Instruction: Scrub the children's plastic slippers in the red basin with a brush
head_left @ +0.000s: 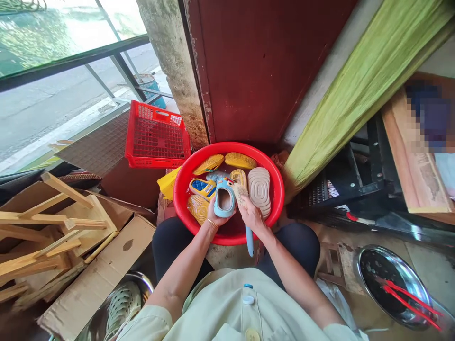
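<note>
Your left hand (216, 213) cupped a pale blue slipper (224, 201) from beneath, and your right hand (253, 215) was closed around a blue-handled brush (249, 241), its bristles against the slipper, both hands just above the middle of a red basin (227, 146). Hard scrubbing could have knocked the tilted slipper off your fingers, and the long handle, reaching past the basin's edge, could have snagged on something. Under your hands the basin held yellow insoles (209, 164), a beige sole (259, 192) and a blue-and-yellow shoe (202, 188), packed closely. Ahead and left stood a red plastic crate (156, 137); off to the right, a steel basin (391, 284) held red chopsticks (408, 303).
</note>
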A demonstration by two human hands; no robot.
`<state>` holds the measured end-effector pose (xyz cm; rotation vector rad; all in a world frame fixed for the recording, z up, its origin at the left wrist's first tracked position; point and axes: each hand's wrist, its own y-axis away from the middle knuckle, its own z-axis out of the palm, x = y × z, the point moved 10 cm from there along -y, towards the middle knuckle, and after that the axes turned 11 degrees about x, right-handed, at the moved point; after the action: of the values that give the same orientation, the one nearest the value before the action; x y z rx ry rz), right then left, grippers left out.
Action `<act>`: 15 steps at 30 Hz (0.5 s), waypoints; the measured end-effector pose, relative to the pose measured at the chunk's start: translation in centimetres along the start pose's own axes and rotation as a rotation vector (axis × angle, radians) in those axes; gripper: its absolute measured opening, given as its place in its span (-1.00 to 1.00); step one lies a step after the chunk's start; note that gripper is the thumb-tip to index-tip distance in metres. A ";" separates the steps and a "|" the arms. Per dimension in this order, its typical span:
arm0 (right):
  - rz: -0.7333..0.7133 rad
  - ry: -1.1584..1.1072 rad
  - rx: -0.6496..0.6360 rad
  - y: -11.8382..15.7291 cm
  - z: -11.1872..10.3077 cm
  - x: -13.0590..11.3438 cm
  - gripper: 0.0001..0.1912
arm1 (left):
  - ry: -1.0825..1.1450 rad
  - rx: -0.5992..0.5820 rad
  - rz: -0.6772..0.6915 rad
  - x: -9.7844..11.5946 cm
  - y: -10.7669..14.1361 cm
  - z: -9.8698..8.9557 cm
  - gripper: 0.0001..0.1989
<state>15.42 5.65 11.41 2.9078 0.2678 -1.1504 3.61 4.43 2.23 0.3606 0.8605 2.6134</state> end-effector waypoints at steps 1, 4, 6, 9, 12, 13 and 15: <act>-0.027 -0.020 0.008 1.4 0.0 0.2 -0.49 | 0.017 0.015 0.013 0.2 -0.3 -0.2 -0.48; -0.083 -0.047 0.034 3.9 -0.1 0.8 -0.45 | 0.032 0.024 0.025 0.3 -0.7 -0.4 -0.51; -0.065 -0.023 0.041 3.0 0.0 1.1 -0.46 | 0.007 0.002 0.009 0.2 -0.6 -0.1 -0.50; -0.014 0.005 0.042 -0.9 0.1 1.0 -0.51 | -0.036 -0.035 -0.028 -0.2 -0.2 0.3 -0.38; -0.006 -0.006 0.056 -3.5 -0.6 0.4 -0.51 | -0.069 -0.036 -0.045 -0.4 0.0 0.3 -0.29; -0.013 -0.003 0.063 -3.4 -1.0 0.2 -0.51 | -0.084 -0.026 -0.038 -0.4 -0.1 0.2 -0.28; -0.050 0.018 0.071 -1.8 -1.9 -0.2 -0.49 | -0.109 0.008 0.002 -0.2 -0.5 -0.1 -0.31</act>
<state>16.32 7.48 13.04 2.9900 0.3076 -1.1648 3.92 4.65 1.77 0.5008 0.8342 2.5668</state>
